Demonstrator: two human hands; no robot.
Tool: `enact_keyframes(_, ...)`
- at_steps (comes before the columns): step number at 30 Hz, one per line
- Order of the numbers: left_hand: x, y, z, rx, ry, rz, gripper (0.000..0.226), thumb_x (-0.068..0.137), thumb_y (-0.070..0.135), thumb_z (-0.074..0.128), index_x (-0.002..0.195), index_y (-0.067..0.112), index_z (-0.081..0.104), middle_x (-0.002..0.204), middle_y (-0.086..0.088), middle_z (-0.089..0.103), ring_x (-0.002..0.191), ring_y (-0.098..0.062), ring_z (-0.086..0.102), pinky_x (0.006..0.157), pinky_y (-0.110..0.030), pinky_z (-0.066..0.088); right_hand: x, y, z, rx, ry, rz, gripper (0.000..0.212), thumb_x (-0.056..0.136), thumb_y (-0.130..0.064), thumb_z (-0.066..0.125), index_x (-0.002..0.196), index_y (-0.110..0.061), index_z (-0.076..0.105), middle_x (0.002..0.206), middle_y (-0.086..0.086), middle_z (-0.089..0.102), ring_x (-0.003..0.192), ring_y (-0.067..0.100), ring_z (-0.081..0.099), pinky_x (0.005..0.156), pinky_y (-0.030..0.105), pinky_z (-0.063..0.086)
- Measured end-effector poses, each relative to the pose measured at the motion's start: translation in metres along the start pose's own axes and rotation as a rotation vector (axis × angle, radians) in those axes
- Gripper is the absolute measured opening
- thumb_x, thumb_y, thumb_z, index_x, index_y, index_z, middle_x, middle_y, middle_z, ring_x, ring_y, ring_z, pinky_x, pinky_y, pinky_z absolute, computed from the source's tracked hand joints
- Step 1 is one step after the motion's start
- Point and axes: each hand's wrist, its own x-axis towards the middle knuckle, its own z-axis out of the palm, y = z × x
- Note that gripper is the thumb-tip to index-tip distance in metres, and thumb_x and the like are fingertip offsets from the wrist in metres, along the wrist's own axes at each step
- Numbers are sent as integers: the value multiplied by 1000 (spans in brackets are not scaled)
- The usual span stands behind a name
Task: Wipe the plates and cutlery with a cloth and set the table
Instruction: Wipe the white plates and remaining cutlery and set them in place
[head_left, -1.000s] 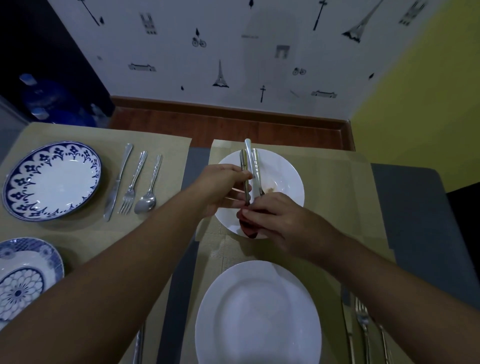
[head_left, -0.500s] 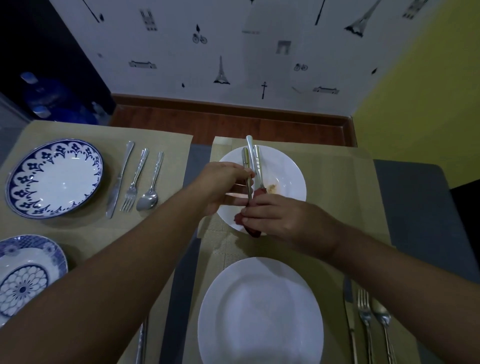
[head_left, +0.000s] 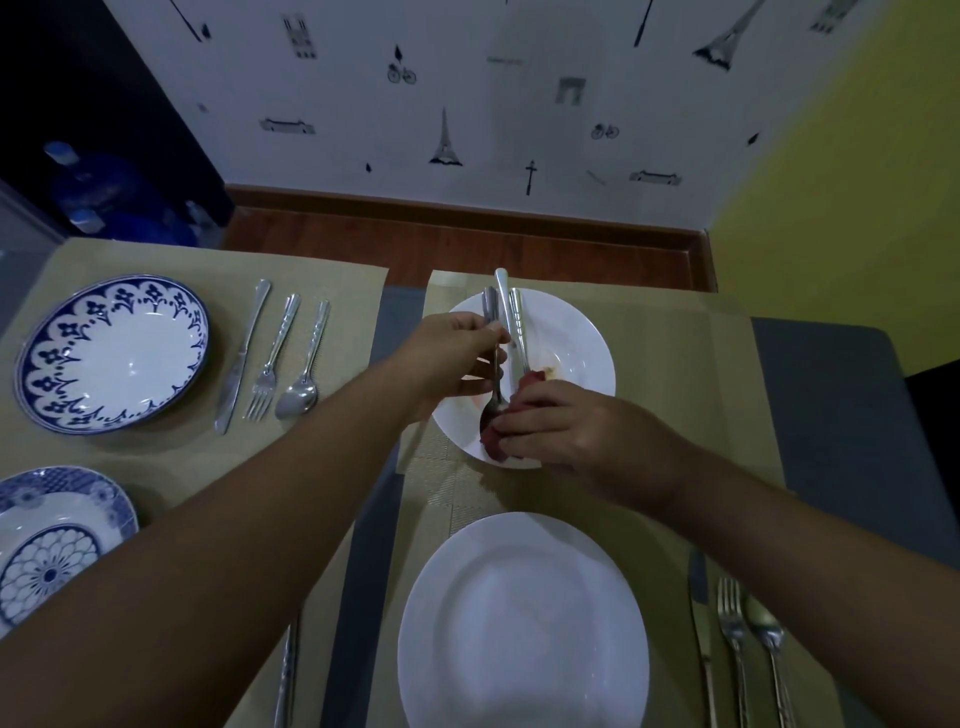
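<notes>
My left hand grips a bundle of three pieces of cutlery by their middles, handles pointing away, above a white plate with a small brownish stain. A spoon bowl shows below my fingers. My right hand holds a dark red cloth bunched around the lower ends of the cutlery. A second white plate lies nearer to me on the same tan placemat.
On the left placemat lie a blue-patterned plate with a knife, fork and spoon beside it. Another blue plate sits below. A knife, fork and spoon lie right of the near plate.
My right hand has slid the cloth down toward me along the cutlery, uncovering the spoon bowl. My left hand keeps its grip in nearly the same place.
</notes>
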Motion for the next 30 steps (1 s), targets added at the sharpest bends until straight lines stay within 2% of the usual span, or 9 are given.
enact_keyframes(7,9,-2,9,-30,98,-69,27,106,28,46,99,8,64,94,-14,68,81,-22,68,73,-30,58,0,-1,3,-12,8,14,36,81,-4,74,116,-11,71,122,5,68,117,26,58,96,37,51)
enact_keyframes(12,6,-2,13,-92,65,-90,36,105,33,49,118,1,58,96,-16,66,81,-24,69,66,-29,60,0,-2,6,0,25,8,33,83,-5,72,116,-11,71,122,5,68,117,26,58,97,36,50)
enact_keyframes(14,5,-3,13,-102,62,-75,34,102,31,57,115,-1,59,101,-17,66,86,-25,71,63,-30,62,0,-2,8,6,22,13,35,82,-4,74,116,-10,71,121,5,68,116,26,59,95,38,52)
enact_keyframes(17,4,-2,10,-123,76,-62,34,92,29,72,110,1,67,105,-16,69,93,-26,71,68,-33,64,0,-4,8,10,18,18,36,80,-5,76,115,-10,72,120,6,69,115,27,60,93,38,53)
enact_keyframes(20,4,-2,3,-151,107,-91,35,84,30,80,104,4,72,99,-14,74,89,-24,73,67,-33,63,-3,-5,7,30,23,29,35,79,-5,77,113,-11,72,119,5,69,113,27,60,93,37,53)
enact_keyframes(24,4,-6,1,-6,154,-29,31,86,36,77,101,9,74,96,-5,76,87,-17,72,69,-28,57,-3,-5,6,24,29,27,35,79,-5,77,113,-12,73,119,4,69,112,26,61,93,36,53)
enact_keyframes(28,5,-8,6,32,189,31,21,94,27,69,89,7,72,95,-15,75,88,-25,74,71,-29,62,-1,-6,4,2,39,21,35,78,-6,78,112,-12,73,118,4,70,111,26,62,93,36,53)
enact_keyframes(30,5,-8,10,71,209,60,20,98,23,65,84,9,69,92,-16,73,83,-26,74,66,-28,62,-1,-6,5,4,38,25,36,78,-6,78,113,-12,73,118,4,70,111,26,61,94,35,52)
